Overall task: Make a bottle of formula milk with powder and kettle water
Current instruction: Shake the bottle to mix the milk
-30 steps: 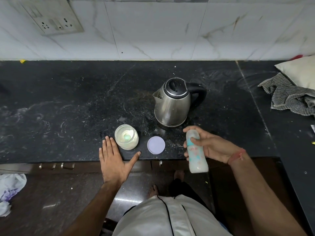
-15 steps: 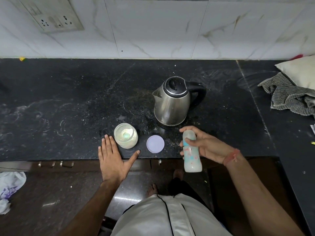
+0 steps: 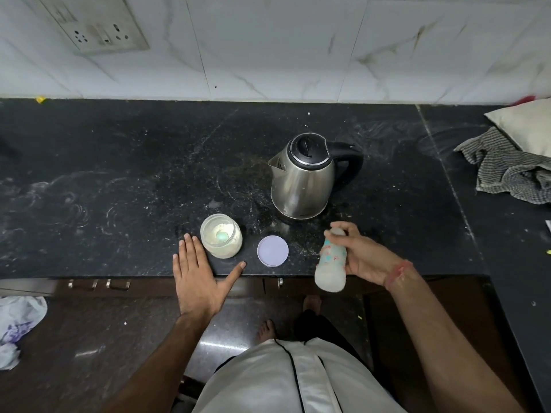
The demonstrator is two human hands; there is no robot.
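Note:
My right hand [image 3: 365, 256] grips a baby bottle [image 3: 331, 266] with milky liquid, held tilted over the counter's front edge, its top blurred. My left hand [image 3: 198, 271] lies flat and open on the black counter [image 3: 119, 189], fingers beside an open jar of white powder [image 3: 221, 235] with a green scoop inside. The jar's lilac lid [image 3: 272, 251] lies flat to its right. A steel kettle [image 3: 304, 177] with a black lid and handle stands behind, lid shut.
A striped cloth [image 3: 507, 171] and a pale cushion [image 3: 527, 126] lie at the right end of the counter. A wall socket [image 3: 98, 28] sits on the tiled wall at upper left. Crumpled plastic [image 3: 18, 326] lies on the floor at left.
The bottle in my right hand has shifted up, down and sideways between frames and is blurred at the top now. My left hand, jar, lid and kettle have stayed put.

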